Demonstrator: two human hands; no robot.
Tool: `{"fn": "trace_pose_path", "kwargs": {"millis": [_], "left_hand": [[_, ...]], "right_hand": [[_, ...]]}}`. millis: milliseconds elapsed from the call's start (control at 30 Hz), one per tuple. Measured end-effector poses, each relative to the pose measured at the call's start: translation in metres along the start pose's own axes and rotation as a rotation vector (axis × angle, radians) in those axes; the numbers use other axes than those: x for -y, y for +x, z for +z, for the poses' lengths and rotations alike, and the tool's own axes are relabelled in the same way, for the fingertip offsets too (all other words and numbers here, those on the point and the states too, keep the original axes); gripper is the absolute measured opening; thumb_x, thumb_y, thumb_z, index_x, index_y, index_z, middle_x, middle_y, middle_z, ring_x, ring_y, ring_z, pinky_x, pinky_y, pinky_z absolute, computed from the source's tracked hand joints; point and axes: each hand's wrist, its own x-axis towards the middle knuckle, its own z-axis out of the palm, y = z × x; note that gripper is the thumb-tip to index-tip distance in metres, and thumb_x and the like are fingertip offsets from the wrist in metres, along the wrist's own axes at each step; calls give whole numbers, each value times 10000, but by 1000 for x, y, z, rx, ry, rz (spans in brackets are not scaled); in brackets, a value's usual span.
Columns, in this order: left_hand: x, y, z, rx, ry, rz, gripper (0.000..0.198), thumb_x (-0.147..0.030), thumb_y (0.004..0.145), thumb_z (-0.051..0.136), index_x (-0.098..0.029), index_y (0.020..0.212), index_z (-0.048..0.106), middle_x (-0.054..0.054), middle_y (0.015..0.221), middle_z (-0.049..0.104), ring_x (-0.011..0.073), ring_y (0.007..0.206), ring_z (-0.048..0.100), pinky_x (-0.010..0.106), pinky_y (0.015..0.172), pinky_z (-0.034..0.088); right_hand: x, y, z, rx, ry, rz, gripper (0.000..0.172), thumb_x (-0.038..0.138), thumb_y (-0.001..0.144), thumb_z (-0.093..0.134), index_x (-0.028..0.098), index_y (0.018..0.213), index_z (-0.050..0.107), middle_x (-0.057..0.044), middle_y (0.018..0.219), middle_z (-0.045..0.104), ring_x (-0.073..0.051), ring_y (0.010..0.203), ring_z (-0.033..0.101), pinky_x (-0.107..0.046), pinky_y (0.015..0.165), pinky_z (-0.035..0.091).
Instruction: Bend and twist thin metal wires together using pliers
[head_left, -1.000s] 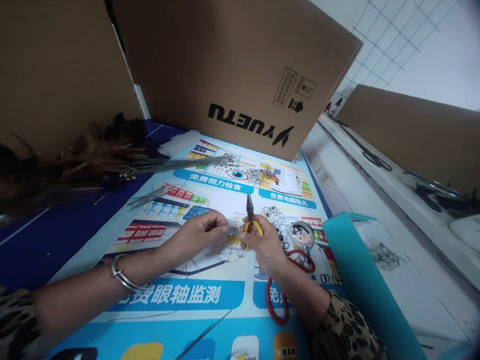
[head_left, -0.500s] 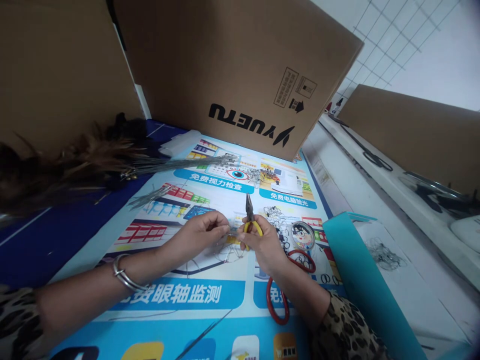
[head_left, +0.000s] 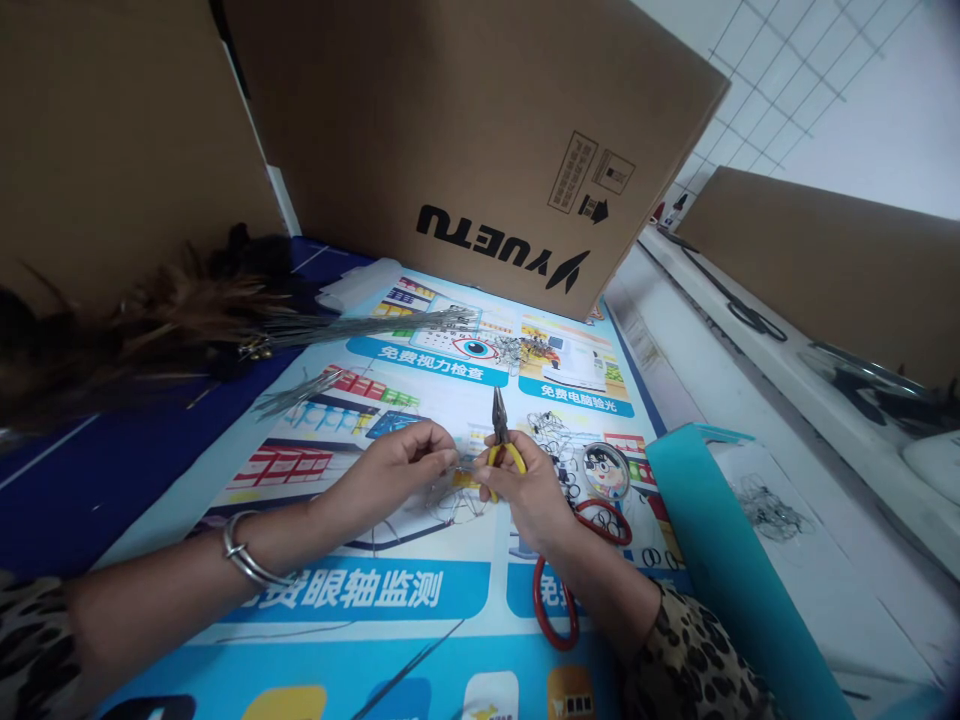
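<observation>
My right hand [head_left: 521, 475] is closed around needle-nose pliers [head_left: 500, 415] with yellow handles, their dark jaws pointing away from me. Its thumb and finger also pinch toward the left hand. My left hand [head_left: 416, 460] pinches a thin wire [head_left: 466, 466] whose ends are hard to see. A pale loop of wire [head_left: 459, 510] shows just below the fingers, over the printed sheet [head_left: 352, 640]. Partly under my right forearm lie scissors with red handles [head_left: 555, 605]. Several small bent wire pieces [head_left: 551, 430] lie just beyond my right hand.
Bundles of straight wires [head_left: 375, 325] lie at the back left beside brown feathers [head_left: 172, 310]. A large cardboard box [head_left: 480, 120] stands behind the sheet. On the right, a teal-edged box [head_left: 735, 560] holds tangled wire pieces [head_left: 772, 508]. A round tin [head_left: 606, 470] sits near the scissors.
My left hand has shifted very slightly to the left, away from the right hand. The right hand and the pliers look almost unmoved.
</observation>
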Motion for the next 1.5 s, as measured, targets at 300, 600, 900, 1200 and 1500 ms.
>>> {"fn": "trace_pose_path", "kwargs": {"millis": [300, 600, 900, 1200, 1500], "left_hand": [[5, 0, 0, -4, 25, 2, 204, -352, 835, 555, -172, 749, 511, -41, 641, 481, 107, 584, 440, 217, 536, 356], [7, 0, -1, -8, 56, 2, 211, -364, 838, 552, -171, 759, 517, -40, 643, 475, 108, 589, 431, 216, 539, 355], [11, 1, -2, 22, 46, -5, 218, -383, 841, 543, -180, 772, 501, -33, 655, 473, 121, 590, 451, 224, 545, 372], [11, 1, -2, -2, 83, 34, 212, -369, 848, 540, -170, 782, 517, -29, 680, 469, 118, 619, 442, 222, 566, 367], [11, 1, -3, 4, 85, 62, 210, -367, 860, 526, -176, 774, 513, -32, 677, 483, 121, 626, 454, 226, 580, 374]], "right_hand": [[-2, 0, -2, 8, 2, 5, 305, 174, 646, 729, 192, 897, 556, 34, 754, 591, -75, 485, 507, -230, 484, 413], [-4, 1, -3, 9, -30, -5, 307, 179, 655, 728, 194, 917, 569, 16, 781, 608, -78, 504, 512, -223, 471, 410], [-6, 1, -3, -9, -59, 10, 292, 203, 654, 712, 187, 909, 570, 41, 729, 598, -54, 430, 492, -208, 449, 388], [-5, 1, -2, -10, -59, 21, 316, 225, 642, 733, 193, 907, 565, 44, 732, 601, -51, 433, 486, -204, 447, 393], [-6, 1, -4, 13, -72, 4, 310, 221, 662, 730, 192, 924, 568, 21, 769, 618, -62, 458, 509, -211, 462, 410]]}}
